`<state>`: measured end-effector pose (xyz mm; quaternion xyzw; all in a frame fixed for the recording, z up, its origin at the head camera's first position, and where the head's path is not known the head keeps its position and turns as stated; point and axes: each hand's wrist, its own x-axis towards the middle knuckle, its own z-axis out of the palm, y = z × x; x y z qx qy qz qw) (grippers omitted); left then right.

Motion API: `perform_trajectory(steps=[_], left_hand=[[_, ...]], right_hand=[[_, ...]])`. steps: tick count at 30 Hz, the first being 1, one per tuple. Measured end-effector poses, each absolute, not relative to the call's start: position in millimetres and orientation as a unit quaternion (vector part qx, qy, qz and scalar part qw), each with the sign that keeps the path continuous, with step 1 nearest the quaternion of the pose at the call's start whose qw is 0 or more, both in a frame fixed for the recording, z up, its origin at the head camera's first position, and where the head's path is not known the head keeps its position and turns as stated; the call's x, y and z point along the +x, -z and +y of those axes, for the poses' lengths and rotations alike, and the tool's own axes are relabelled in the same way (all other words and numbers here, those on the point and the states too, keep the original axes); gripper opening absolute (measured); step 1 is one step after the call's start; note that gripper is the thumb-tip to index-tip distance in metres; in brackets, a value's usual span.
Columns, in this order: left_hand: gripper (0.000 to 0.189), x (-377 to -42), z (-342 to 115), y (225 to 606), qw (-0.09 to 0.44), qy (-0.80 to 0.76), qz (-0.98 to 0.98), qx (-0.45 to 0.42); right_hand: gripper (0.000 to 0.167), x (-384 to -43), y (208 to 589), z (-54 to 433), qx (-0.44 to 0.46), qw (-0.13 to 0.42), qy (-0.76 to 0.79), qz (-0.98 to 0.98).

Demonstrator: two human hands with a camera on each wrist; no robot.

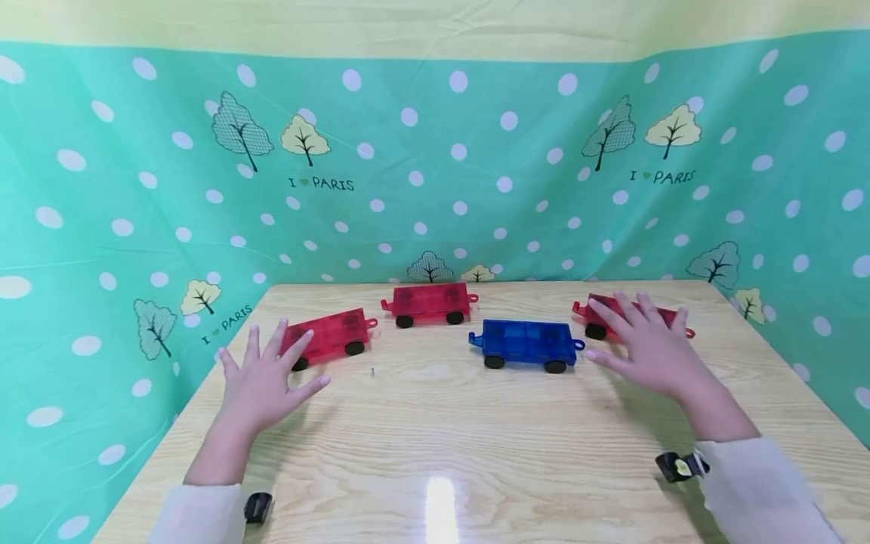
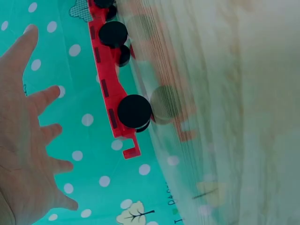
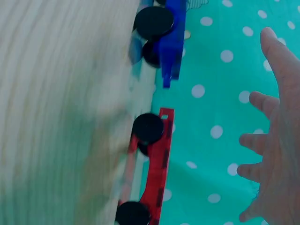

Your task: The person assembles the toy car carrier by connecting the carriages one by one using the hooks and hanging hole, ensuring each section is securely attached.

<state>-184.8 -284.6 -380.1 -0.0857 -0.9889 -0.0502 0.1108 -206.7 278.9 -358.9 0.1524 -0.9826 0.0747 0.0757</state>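
Observation:
Spread fingers show on my left hand (image 1: 261, 389), which hovers by a red toy train car (image 1: 329, 335) at the left. In the left wrist view a gap separates that hand (image 2: 28, 140) from the red car (image 2: 105, 79). My right hand (image 1: 652, 351), fingers also splayed, hangs over another red toy train car (image 1: 607, 306) and hides part of it. The right wrist view shows this hand (image 3: 279, 136) apart from the red car (image 3: 159, 164). Between the hands stand a blue toy train car (image 1: 526, 341) and a third red car (image 1: 430, 301) behind it. Neither hand holds anything.
The cars stand on a light wooden table (image 1: 408, 431), uncoupled from one another. A tiny dark speck (image 1: 372, 371) lies near the left car. A green dotted cloth (image 1: 435, 166) hangs behind the table and along both sides.

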Motion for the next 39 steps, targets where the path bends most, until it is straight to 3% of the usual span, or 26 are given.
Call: perform_trajectory(steps=[27, 39], left_hand=[[0.085, -193.9, -285.0, 368.5, 0.156, 0.075, -0.979, -0.108], [0.077, -200.0, -295.9, 368.9, 0.174, 0.189, -0.959, -0.119]], right_hand=[[0.088, -225.0, 340.5, 226.6, 0.206, 0.072, -0.079, -0.973], [0.087, -233.7, 337.7, 207.1, 0.251, 0.072, -0.108, -0.959]])
